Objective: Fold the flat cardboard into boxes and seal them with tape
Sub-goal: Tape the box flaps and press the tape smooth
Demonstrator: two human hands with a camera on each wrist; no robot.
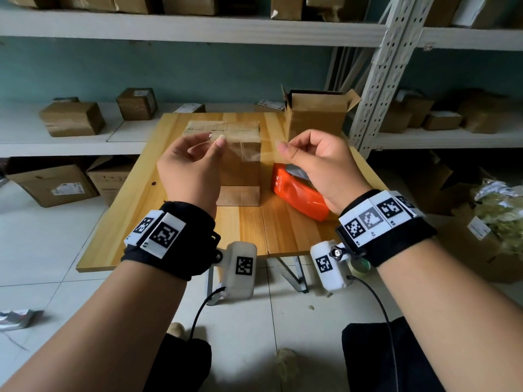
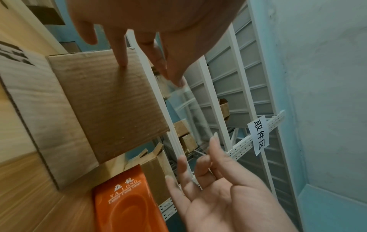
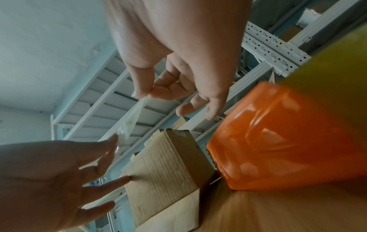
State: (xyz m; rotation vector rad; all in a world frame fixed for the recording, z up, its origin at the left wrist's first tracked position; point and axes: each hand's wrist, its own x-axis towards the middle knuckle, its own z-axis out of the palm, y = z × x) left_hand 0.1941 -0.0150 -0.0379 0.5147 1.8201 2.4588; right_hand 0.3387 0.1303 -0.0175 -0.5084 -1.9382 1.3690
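Both hands, left (image 1: 189,164) and right (image 1: 319,165), pinch a clear tape strip (image 1: 249,149) taut above the box (image 1: 239,162).

On one wooden table (image 1: 135,210), two cardboard boxes: closed box (image 1: 240,168) at centre, open box (image 1: 314,117) at one o'clock. One orange tape dispenser (image 1: 297,193) at three o'clock, one strip of clear tape (image 1: 249,149) above centre. Two hands, left hand (image 1: 189,171) at nine o'clock, right hand (image 1: 319,165) at two o'clock.
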